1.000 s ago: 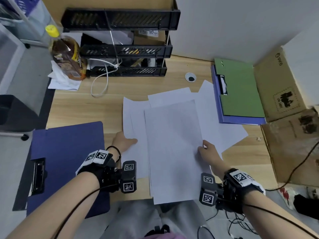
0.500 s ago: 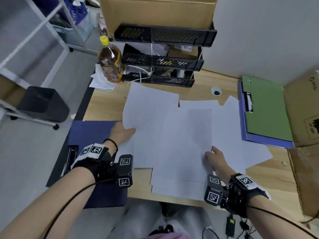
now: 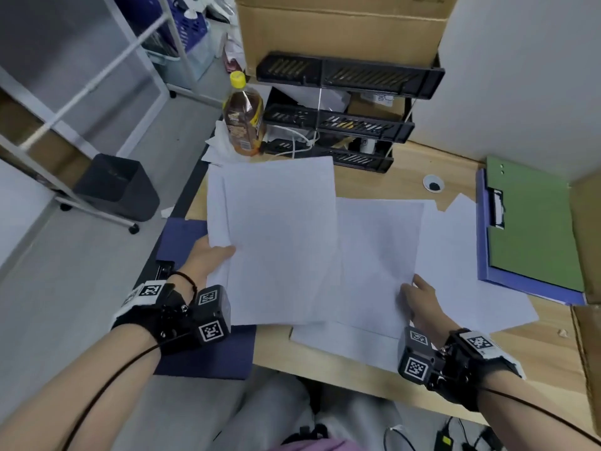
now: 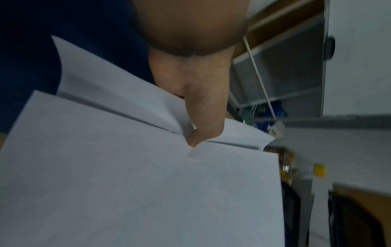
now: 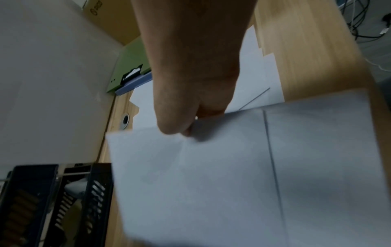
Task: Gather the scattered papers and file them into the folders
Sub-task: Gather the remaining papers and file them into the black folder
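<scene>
My left hand point(image 3: 213, 255) pinches a small bundle of white sheets point(image 3: 276, 236) at its left edge and holds it raised over the desk; the left wrist view shows the thumb point(image 4: 203, 117) pressed on the sheets point(image 4: 137, 192). My right hand point(image 3: 419, 297) pinches the right edge of another white sheet point(image 3: 377, 262), seen close in the right wrist view point(image 5: 211, 175) under the hand point(image 5: 186, 130). More loose papers point(image 3: 468, 288) lie spread on the desk. A dark blue folder point(image 3: 182, 242) lies at the desk's left edge, partly under the bundle. A green folder point(image 3: 533, 222) rests on a blue one at the right.
A black stacked letter tray point(image 3: 341, 118) stands at the back with a brown drink bottle point(image 3: 244, 122) beside it. Cardboard boxes point(image 3: 588, 242) sit at the right edge. A dark bin point(image 3: 117, 187) stands on the floor to the left. A cable hole point(image 3: 433, 183) marks the wooden desk point(image 3: 406, 164).
My left hand has lifted its bundle of sheets off the desk and carried it left, over the dark blue folder. The right hand stays at the other sheet's right edge.
</scene>
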